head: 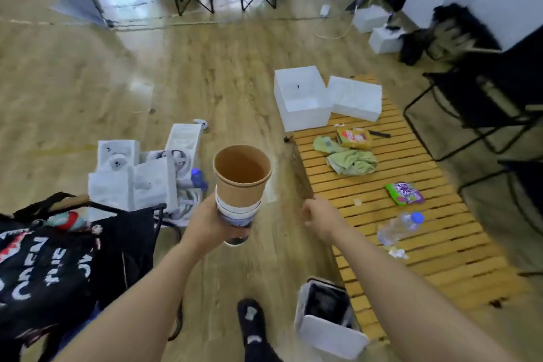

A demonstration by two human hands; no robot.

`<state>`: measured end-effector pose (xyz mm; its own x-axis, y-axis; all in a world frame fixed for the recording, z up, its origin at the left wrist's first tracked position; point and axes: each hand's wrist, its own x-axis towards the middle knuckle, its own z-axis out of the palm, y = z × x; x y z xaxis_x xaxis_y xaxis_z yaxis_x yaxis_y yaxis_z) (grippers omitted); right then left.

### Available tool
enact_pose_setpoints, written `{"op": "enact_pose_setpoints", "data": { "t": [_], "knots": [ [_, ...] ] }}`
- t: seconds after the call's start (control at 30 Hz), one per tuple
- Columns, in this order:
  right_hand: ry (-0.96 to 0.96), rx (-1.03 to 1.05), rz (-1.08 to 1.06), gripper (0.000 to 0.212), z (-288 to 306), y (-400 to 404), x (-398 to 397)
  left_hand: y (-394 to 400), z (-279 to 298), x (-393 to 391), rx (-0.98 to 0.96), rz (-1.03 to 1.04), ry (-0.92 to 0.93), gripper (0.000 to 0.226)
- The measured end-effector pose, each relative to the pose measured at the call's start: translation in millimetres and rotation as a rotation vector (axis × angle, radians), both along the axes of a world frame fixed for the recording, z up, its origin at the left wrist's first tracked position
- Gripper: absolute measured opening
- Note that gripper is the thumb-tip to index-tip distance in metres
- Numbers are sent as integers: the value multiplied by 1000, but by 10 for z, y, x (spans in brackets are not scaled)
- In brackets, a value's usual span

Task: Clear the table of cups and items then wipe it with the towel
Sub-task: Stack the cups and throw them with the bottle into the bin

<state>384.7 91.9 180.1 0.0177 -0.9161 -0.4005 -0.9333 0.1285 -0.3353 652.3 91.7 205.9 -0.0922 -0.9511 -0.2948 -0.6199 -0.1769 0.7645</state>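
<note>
Fingers of the left hand [205,226] curl round a stack of paper cups [239,194], held upright over the floor, left of the slatted table [440,247]. Brown open cup on top, white rims beneath, dark printed cup lowest. Right hand [318,219] hangs loosely curled, holding nothing, near the table edge. Green towel [349,160] lies crumpled on the slats. Black bag [44,267] reads "OPEN THE".

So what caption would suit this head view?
Left hand holds stacked paper cups beside the littered slatted table.
</note>
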Motion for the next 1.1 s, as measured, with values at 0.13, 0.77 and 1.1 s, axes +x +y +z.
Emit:
{"op": "enact_pose_setpoints", "data": {
  "t": [0.13, 0.77, 1.1],
  "knots": [
    [23, 59, -133, 23, 6, -414, -366, -629, -39, -322, -24, -123, 46, 76],
    [-143, 13, -1228, 11, -246, 244, -1663, -2281, -676, -2707, 61, -1152, -37, 89],
    [-74, 34, -1641, 49, -975, 648, -1465, -1836, -1819, -3808, 126, -1293, 175, 63]
  ]
}}
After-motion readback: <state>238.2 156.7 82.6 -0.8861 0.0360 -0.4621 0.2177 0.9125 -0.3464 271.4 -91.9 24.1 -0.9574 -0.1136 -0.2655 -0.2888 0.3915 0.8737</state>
